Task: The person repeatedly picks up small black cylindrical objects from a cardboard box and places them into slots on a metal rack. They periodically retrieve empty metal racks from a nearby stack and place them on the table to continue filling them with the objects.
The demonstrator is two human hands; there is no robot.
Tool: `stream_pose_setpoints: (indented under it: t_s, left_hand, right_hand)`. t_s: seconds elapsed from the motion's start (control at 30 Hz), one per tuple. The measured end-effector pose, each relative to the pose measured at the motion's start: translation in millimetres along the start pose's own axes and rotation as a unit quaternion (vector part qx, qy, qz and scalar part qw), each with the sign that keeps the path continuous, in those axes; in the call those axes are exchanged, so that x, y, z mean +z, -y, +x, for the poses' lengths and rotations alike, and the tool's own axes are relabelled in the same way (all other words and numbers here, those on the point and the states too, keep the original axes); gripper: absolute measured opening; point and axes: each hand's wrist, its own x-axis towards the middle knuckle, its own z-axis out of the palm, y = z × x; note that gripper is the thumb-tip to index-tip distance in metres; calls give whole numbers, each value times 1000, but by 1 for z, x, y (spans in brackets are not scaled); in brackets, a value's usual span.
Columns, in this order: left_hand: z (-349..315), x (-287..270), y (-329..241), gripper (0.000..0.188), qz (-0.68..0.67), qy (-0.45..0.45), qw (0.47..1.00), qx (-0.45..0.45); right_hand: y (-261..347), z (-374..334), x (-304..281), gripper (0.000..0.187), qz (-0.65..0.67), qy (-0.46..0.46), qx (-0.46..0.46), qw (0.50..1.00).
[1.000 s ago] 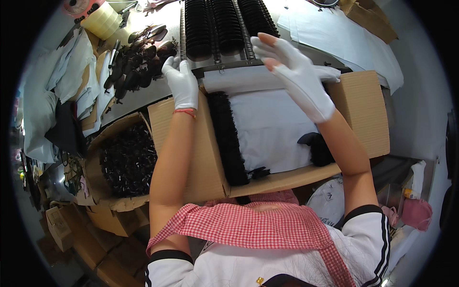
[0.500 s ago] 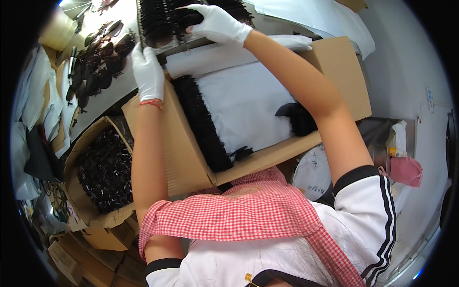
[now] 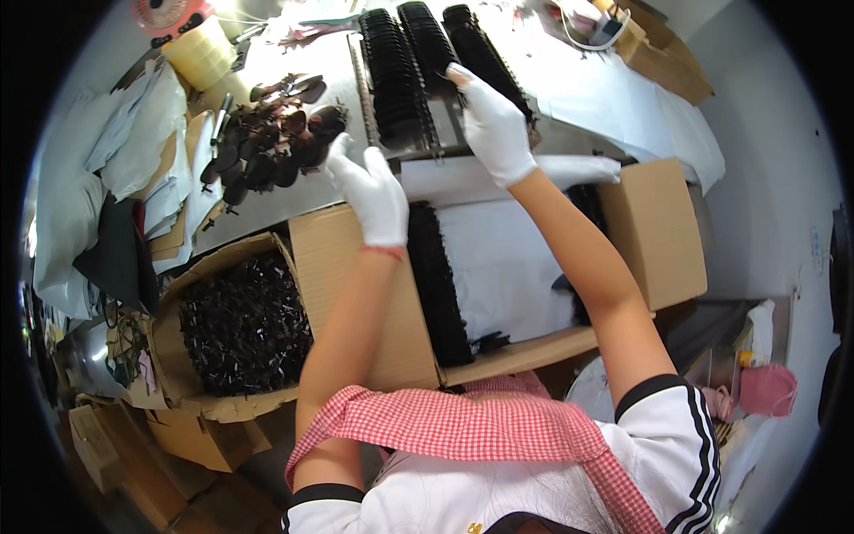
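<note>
My right hand, in a white glove, reaches to the near end of the middle one of three long rows of black lens-like pieces. A bare fingertip pokes out of the glove there. Its fingers are pressed together, and what they grip is hidden. My left hand, gloved too, is held with thumb and fingers apart and nothing between them. It hovers above a cardboard box flap, beside a loose pile of dark brownish lenses with small tabs. Below my hands, the open cardboard box holds white sheeting and a furry-looking black row.
A second box at left is filled with small shiny black pieces. Papers and plastic bags crowd the left side. White sheets cover the table's right part. A pink pouch lies at the right.
The view has shifted, so the table shows more fully. My left hand has come off the rack's left end and its fingers have spread. My right hand stays at the rows, its fingers drawn closer together.
</note>
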Motion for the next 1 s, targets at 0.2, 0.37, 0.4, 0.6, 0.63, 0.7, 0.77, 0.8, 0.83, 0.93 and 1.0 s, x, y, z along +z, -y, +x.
stream_pose_setpoints:
  t_s: [0.2, 0.37, 0.4, 0.6, 0.63, 0.7, 0.77, 0.8, 0.83, 0.93, 1.0]
  left_hand:
    - [-35, 5, -42, 22, -564, 131, 682, -446]
    - [-36, 4, -43, 8, -469, 171, 715, -489]
    - [-36, 9, -42, 8, -412, 185, 783, -428]
    - [-36, 50, -21, 35, 31, 223, 974, -14]
    - [-34, 52, -18, 37, 66, 254, 965, -20]
    - [-35, 53, -16, 36, 143, 315, 938, -3]
    - [-37, 52, -16, 33, 155, 301, 941, 16]
    - [-38, 52, -16, 33, 164, 310, 936, 15]
    - [-38, 51, -16, 33, 166, 308, 936, 20]
    - [-40, 54, -15, 31, 180, 324, 929, -5]
    - [-38, 55, -12, 32, 169, 315, 934, -1]
  right_hand:
    - [50, -14, -44, 51, 160, 243, 41, 956]
    - [-19, 15, -4, 67, 312, 98, 412, 851]
    - [-35, 21, 10, 73, 300, 126, 385, 864]
    - [-69, 39, 45, 79, 355, 234, 403, 811]
    - [-67, 40, 46, 73, 384, 235, 397, 800]
    - [-62, 39, 44, 66, 374, 246, 345, 825]
    - [-57, 33, 45, 60, 291, 260, 348, 853]
    - [-55, 29, 46, 59, 267, 249, 286, 886]
    - [-52, 24, 51, 59, 253, 216, 203, 921]
    - [-48, 20, 63, 53, 77, 178, 1, 981]
    - [-45, 28, 69, 48, 14, 163, -83, 983]
